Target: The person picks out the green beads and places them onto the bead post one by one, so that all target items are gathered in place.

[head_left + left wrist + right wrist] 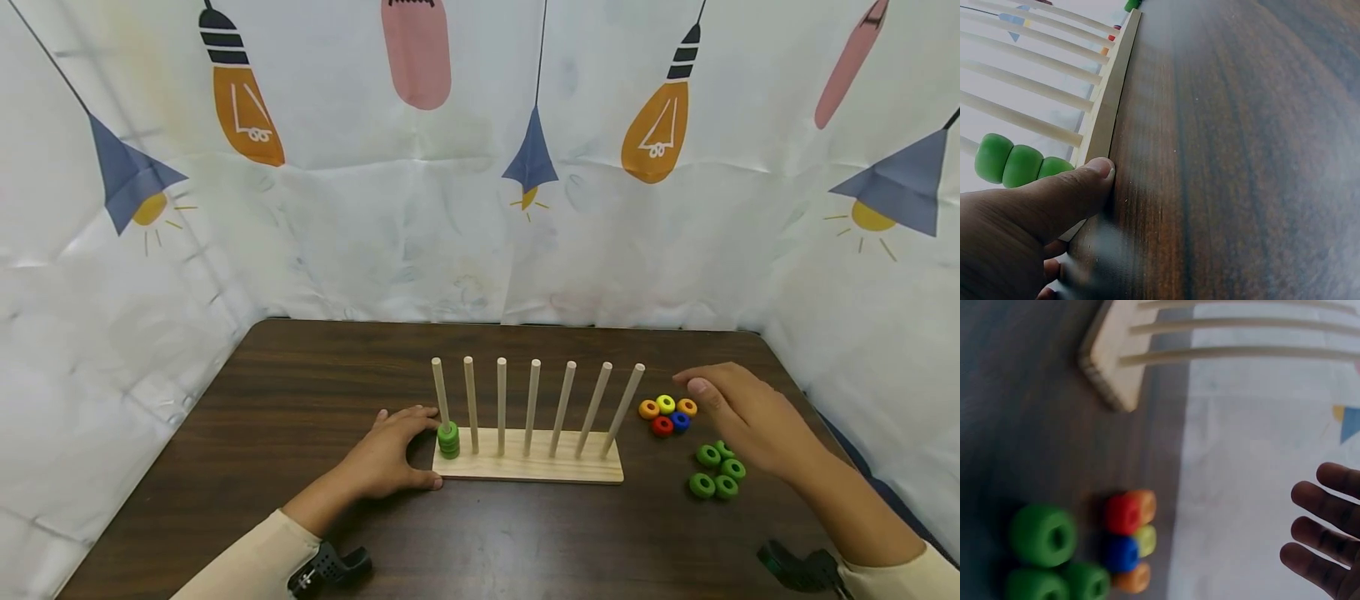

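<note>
At the far left, a light sleeve (251,554) runs up behind the left fingers, with a black wrist device (330,568) strapped at its cuff. The left hand (388,457) grasps the left end of a pale wooden base (525,468) that lies on the dark bench (510,542). Its thumb (1082,184) presses the near edge at the corner, while the other fingers reach round the end, the longest of them to the far side.

Just right of these fingers stands the leftmost peg (441,387), with a stack of green rings (448,442) low on it, three of them showing in the left wrist view. Further right from the left fingers, six bare pegs (532,408) rise in a row from the same base.

Past the base's right end comes a tight coloured group (662,427) of two orange rings, one yellow, one blue and one red. In the head view it shows just below and left of the right fingertips. Nearer the person than those fingertips, beside the palm, lie five loose green rings (726,487), close together on the bench.

The right hand (753,425) is at the right, its fingers (1316,569) released, straight and spread in the right wrist view, clear of the rings. Behind these fingers, a second black device (798,567) sits at the right cuff.
</note>
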A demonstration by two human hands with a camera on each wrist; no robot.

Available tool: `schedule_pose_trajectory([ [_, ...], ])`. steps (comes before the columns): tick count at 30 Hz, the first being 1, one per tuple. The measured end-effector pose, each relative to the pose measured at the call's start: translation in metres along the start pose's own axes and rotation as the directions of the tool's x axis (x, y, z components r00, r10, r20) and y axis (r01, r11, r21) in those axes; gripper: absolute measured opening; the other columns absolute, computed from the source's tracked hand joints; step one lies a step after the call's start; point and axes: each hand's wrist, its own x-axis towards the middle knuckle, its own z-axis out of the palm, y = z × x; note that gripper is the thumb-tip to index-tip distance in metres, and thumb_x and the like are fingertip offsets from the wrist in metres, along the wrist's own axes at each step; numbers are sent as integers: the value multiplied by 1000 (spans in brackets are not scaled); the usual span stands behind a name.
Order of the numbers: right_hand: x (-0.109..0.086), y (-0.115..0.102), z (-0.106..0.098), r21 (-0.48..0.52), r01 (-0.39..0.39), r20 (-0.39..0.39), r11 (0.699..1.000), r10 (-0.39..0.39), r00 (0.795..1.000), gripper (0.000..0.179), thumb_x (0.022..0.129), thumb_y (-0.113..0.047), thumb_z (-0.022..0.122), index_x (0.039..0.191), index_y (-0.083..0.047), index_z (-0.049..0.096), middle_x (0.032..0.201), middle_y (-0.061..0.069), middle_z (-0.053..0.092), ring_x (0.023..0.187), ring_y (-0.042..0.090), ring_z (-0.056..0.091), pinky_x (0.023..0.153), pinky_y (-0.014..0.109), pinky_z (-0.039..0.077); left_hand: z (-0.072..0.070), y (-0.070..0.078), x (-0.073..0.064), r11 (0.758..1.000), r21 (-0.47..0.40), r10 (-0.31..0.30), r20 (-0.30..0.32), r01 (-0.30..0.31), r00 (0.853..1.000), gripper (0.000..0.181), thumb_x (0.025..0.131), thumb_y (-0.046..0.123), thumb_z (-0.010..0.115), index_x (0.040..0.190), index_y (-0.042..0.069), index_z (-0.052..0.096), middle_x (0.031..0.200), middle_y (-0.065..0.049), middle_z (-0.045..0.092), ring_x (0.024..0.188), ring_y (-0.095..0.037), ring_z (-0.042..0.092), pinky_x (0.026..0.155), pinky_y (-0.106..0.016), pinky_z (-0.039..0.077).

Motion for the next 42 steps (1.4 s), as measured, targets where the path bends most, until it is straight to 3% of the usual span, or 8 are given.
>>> schedule_pose_trajectory([
  [5,-13,23,9,-37,-91,57,995,93,994,39,111,-35,46,130,-9,67,129,19,62,112,40,59,81,65,49,0,1,0,1000,-3,-1,2,1,1000,74,72,43,93,134,14,65,152,-8,51,146,-33,38,117,-69,13],
  [10,-22,45,23,-93,-163,138,982,175,975,47,104,-45,59,129,-7,68,125,20,64,105,37,62,73,56,54,1,0,1,1000,3,0,-1,0,1000,74,72,43,93,134,15,65,151,-8,51,146,-33,38,117,-69,14],
  [13,-28,59,30,-121,-162,172,979,181,968,48,98,-45,68,126,-5,69,122,19,67,105,41,63,71,55,55,1,0,1,1000,3,0,-1,0,1000,74,71,43,93,133,14,65,151,-8,52,146,-33,38,117,-70,14],
  [16,-34,70,37,-137,-140,192,981,165,967,46,94,-42,74,122,-5,71,119,16,69,110,46,61,78,61,54,1,0,1,1000,2,-3,0,3,1000,74,71,43,93,134,14,65,151,-8,52,146,-33,38,117,-69,14],
  [21,-41,85,45,-132,-87,190,987,111,975,32,89,-34,81,110,-10,75,110,8,72,104,42,65,83,62,53,2,-1,1,1000,1,-7,4,7,1000,75,71,43,93,134,14,65,151,-8,51,146,-33,38,117,-70,13],
  [29,-43,88,48,-149,-68,192,986,97,977,23,87,-29,83,104,-15,76,107,5,73,102,39,66,82,61,54,3,-2,1,1000,4,-10,5,10,1000,75,71,43,94,134,14,65,151,-8,52,146,-33,38,117,-70,14],
  [42,-33,87,48,-198,-153,251,968,201,947,33,87,-36,82,112,-15,75,110,10,71,106,43,63,73,60,55,1,0,2,1000,12,-10,2,10,1000,74,71,43,93,133,14,65,151,-8,52,145,-34,39,116,-70,14],
])
